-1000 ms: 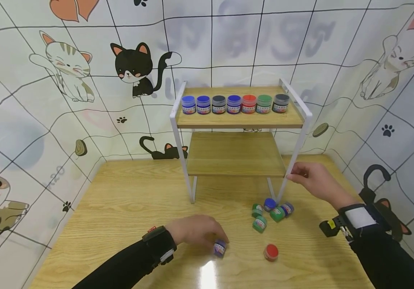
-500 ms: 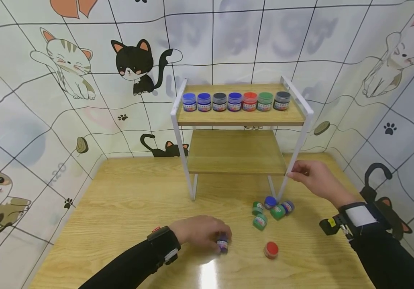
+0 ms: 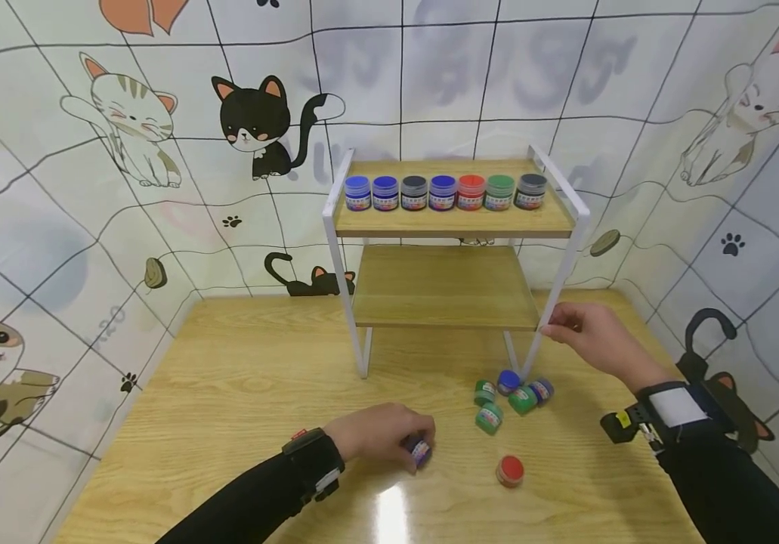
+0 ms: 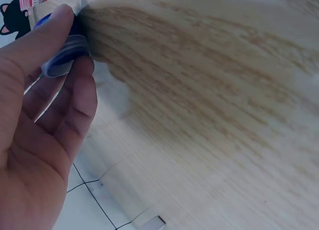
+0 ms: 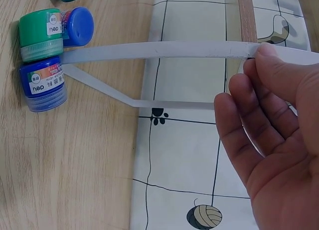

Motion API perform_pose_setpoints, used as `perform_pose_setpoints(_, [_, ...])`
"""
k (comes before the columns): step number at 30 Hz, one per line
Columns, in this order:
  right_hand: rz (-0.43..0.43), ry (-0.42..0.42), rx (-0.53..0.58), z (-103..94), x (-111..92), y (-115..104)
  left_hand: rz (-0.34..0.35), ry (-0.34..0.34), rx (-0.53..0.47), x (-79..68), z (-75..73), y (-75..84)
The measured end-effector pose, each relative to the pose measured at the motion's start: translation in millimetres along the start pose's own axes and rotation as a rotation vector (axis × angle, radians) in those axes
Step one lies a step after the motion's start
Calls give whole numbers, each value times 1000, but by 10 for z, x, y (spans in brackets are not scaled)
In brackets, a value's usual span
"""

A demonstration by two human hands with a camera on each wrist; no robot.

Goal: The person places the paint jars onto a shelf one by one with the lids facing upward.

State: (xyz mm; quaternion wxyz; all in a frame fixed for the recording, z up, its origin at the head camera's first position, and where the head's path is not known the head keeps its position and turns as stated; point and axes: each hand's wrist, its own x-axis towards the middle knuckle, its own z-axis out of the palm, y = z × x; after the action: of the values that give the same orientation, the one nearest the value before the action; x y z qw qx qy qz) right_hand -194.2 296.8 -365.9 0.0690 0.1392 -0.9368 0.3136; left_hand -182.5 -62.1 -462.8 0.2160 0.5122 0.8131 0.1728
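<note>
Left hand [image 3: 381, 432] around one jar [image 3: 421, 451]

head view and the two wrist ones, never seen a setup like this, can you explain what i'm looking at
There's no machine here: these are a person's two bare hands. The wide picture comes from a camera worn on the head, looking forward and down. The two close-ups come from cameras worn on each wrist, each watching its own hand.

The left hand holds a small blue jar. The right hand grips the white frame of a two-level rack.

On the wood-look table lie a red jar, three green jars and two more blue ones. Seven jars stand in a row on the rack's upper shelf.
</note>
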Motion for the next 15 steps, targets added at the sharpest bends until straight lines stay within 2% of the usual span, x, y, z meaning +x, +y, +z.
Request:
perform_pose_setpoints(10, [-3, -3, 14, -4, -5, -15, -37, 30, 45, -28, 30, -17])
perform_pose_setpoints(15, [-8, -6, 11, -5, -3, -18, -36, 69, 79, -54, 24, -8])
